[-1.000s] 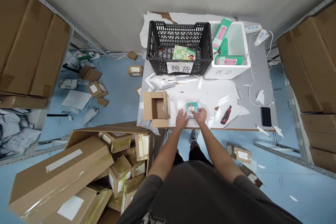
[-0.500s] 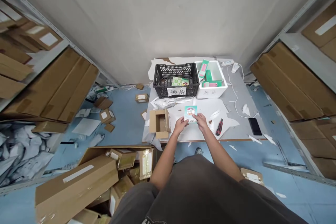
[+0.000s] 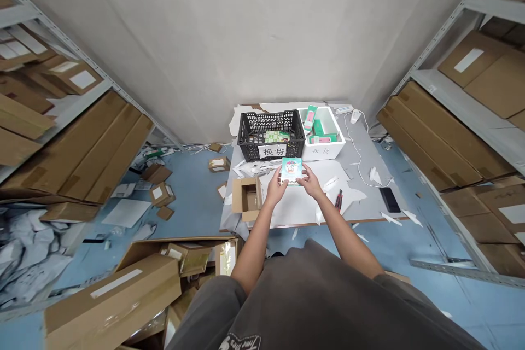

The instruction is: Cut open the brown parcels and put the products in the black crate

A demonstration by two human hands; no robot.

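A small square teal box with a colourful round print (image 3: 291, 170) is held up over the table, between my two hands. My left hand (image 3: 276, 187) grips its left edge and my right hand (image 3: 310, 182) its lower right side. Just behind it stands a black plastic crate (image 3: 250, 152) with a paper label and green-and-white packets (image 3: 277, 136) inside. Left of my hands sits an open cardboard box (image 3: 249, 200) with raised flaps. A red and black cutter-like tool (image 3: 338, 199) lies right of my right hand.
A white bin (image 3: 328, 151) beside the crate holds several green and pink boxes. A phone (image 3: 389, 199), a white cable and torn paper lie on the table's right side. A large carton (image 3: 118, 290) full of boxes stands at lower left; loaded shelves flank both sides.
The teal box has been lifted slightly, now overlapping the crate's lower edge in view. Both hands have kept hold of it and moved with it. The camera view has shifted a little.
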